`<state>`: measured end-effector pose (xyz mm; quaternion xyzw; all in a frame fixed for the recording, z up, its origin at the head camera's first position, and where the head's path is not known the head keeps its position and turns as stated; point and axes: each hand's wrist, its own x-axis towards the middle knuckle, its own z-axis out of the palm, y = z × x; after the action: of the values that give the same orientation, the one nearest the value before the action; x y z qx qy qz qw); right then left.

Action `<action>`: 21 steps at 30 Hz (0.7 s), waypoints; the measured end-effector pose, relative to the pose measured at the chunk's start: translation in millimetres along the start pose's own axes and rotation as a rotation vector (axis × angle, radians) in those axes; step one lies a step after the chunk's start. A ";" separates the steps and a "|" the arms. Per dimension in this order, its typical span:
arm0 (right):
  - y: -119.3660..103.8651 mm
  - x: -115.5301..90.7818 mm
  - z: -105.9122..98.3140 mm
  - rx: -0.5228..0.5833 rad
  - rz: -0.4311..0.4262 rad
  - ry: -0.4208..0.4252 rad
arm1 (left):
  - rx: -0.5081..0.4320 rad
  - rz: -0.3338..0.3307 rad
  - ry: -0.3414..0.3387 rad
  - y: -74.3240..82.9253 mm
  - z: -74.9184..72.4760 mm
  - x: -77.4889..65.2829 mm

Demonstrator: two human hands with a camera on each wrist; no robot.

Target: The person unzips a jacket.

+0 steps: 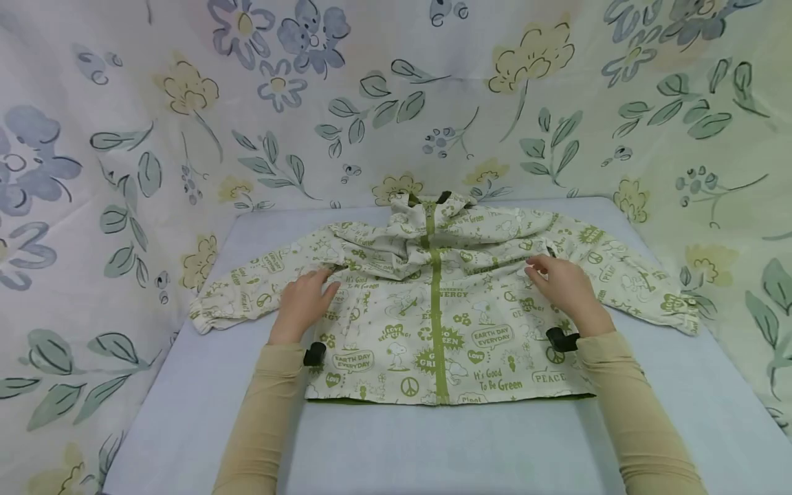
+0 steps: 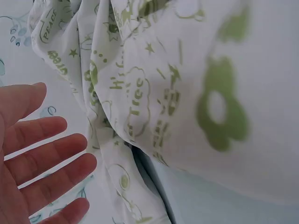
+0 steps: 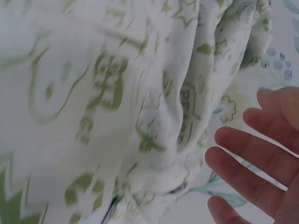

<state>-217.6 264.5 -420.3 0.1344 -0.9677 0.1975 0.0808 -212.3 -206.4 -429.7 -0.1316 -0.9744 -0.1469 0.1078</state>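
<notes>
A cream jacket (image 1: 396, 330) with green cartoon prints and a green front zipper (image 1: 436, 309) lies front up, its sleeves spread to both sides. Its chest is bunched into folds below the collar (image 1: 454, 203). My left hand (image 1: 306, 302) hovers over the jacket's left side near the armpit; in the left wrist view its fingers (image 2: 51, 158) are spread and hold nothing. Over the opposite side is my right hand (image 1: 566, 285), near the other armpit. The right wrist view shows its fingers (image 3: 252, 149) loosely extended, apart from the cloth.
The jacket rests on a pale table (image 1: 204, 405). A floral curtain (image 1: 396, 103) hangs behind it and along both sides. The left sleeve (image 1: 247, 289) and right sleeve (image 1: 631, 275) reach out toward the table's side edges. Black wrist cameras (image 1: 314, 354) sit by the wrists.
</notes>
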 end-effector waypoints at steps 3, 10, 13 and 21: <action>-7.3 9.9 5.6 0.052 0.019 0.000 | -0.016 0.000 -0.003 5.3 0.9 7.9; -24.4 32.6 21.3 0.123 0.052 0.019 | -0.050 0.034 -0.017 22.8 14.5 29.3; -35.0 41.9 25.3 0.118 0.055 0.017 | -0.078 0.045 -0.015 31.4 20.8 37.4; -59.1 61.3 34.2 0.085 0.013 -0.018 | -0.116 0.047 0.014 47.9 28.7 53.1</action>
<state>-262.1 184.3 -417.2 0.1332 -0.9600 0.2375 0.0649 -253.4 -141.3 -430.9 -0.1593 -0.9601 -0.2017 0.1102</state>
